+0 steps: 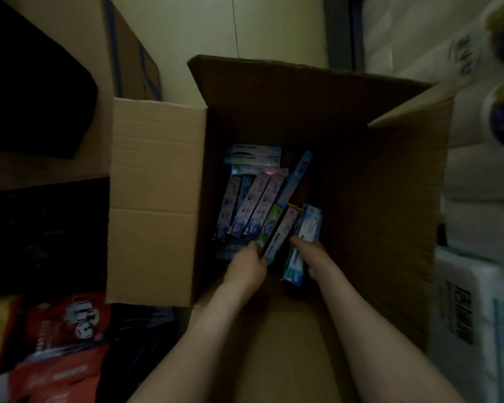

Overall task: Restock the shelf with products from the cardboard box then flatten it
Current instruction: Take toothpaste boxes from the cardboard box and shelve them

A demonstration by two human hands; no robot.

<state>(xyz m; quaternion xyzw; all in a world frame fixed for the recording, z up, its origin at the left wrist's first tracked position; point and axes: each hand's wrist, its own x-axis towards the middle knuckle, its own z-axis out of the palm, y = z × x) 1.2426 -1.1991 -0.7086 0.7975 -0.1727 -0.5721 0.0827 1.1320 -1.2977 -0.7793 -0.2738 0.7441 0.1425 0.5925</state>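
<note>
An open brown cardboard box [361,199] stands on the floor in dim light, its flaps spread outward. Several long toothpaste cartons [253,205] in blue, pink and green lie loose at its bottom. Both my arms reach down inside. My left hand [246,264] grips the near end of a pink and a green carton [274,228] that lean together. My right hand [314,257] holds a few blue and white cartons [310,225] standing on end; another blue carton [293,269] lies under that wrist.
A second cardboard box [79,33] stands at the upper left beside a pale wall. Red packaged goods [67,330] lie at the lower left. White wrapped paper-roll packs [477,213] are stacked along the right, close to the box's right flap.
</note>
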